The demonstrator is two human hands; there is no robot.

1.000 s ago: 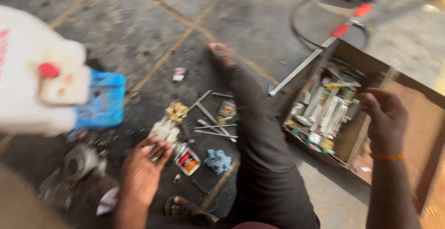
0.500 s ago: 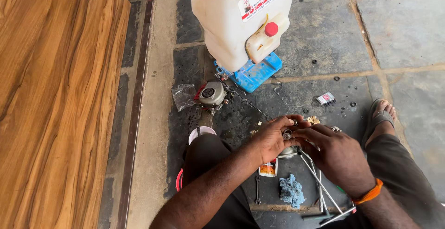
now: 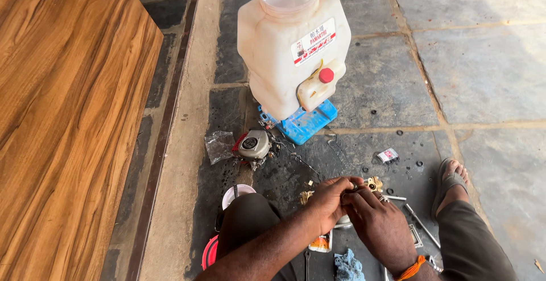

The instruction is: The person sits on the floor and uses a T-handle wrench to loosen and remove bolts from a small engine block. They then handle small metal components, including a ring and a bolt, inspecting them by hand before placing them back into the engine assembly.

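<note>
Pinching a small brass part (image 3: 372,184) at frame centre-bottom, left hand (image 3: 327,201) and right hand (image 3: 381,227) close together around it. At twelve o'clock stands a white tank (image 3: 284,59), mouth open, contents unclear.

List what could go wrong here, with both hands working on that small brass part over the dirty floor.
1. The left hand and right hand pinch a small brass part above dark, oily floor; if it slips, it may be hard to find among the scattered washers.
2. Loose metal rods lie close by the sandalled foot and might get kicked or stepped on.
3. The white tank stands with its mouth uncovered, so grit may fall in.
</note>
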